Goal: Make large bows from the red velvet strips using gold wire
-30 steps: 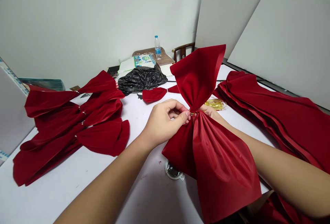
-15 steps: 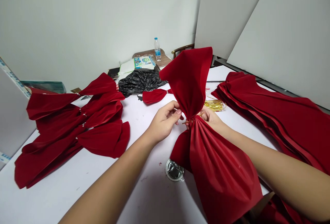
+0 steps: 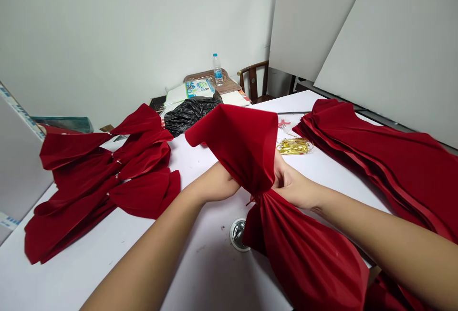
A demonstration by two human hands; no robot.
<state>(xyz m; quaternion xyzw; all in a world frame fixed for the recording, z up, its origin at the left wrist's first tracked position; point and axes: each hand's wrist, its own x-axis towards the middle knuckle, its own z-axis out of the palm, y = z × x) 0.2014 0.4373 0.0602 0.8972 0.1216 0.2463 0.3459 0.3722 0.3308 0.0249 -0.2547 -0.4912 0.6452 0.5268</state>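
Note:
A red cloth (image 3: 307,244), gathered tightly at its middle, hangs in front of me, its upper part fanned out and tipped to the left. Behind its left edge is my left hand (image 3: 223,184); the cloth hides the fingers. My right hand (image 3: 291,184) is at the right of the gathered neck, its fingers curled in behind the cloth and partly hidden. A thin tie end (image 3: 250,201) pokes out at the neck. Under the cloth, a round silver-rimmed disc (image 3: 238,235) lies on the white table (image 3: 203,273), partly covered.
Tied red cloths (image 3: 103,172) lie at the left. Flat red cloths (image 3: 386,153) are stacked at the right, beside gold ties (image 3: 295,146). Toward the back are a black plastic bag (image 3: 189,113), a water bottle (image 3: 217,71) and a wooden chair (image 3: 254,79).
The cloth's upper part has tipped left and down, and its gathered neck sits lower. My left hand has moved lower and behind the cloth, its fingers now hidden.

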